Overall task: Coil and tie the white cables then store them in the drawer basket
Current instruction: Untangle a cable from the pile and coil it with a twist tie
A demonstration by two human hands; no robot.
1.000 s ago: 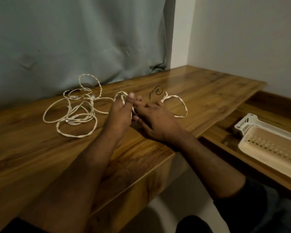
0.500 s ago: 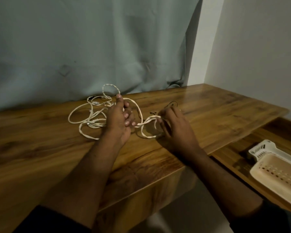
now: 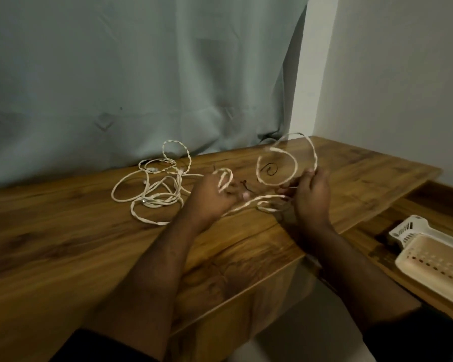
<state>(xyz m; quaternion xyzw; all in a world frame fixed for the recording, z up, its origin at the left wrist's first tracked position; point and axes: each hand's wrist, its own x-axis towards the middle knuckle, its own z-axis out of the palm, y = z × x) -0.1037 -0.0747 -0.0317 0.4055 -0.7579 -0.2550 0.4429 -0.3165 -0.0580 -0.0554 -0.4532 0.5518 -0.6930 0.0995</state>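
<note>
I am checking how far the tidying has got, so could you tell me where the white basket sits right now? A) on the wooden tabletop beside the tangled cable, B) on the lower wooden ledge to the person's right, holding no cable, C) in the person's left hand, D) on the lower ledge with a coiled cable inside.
B: the white basket rests on the lower ledge at right and looks empty, while the white cable is on the tabletop and in both hands.
</note>
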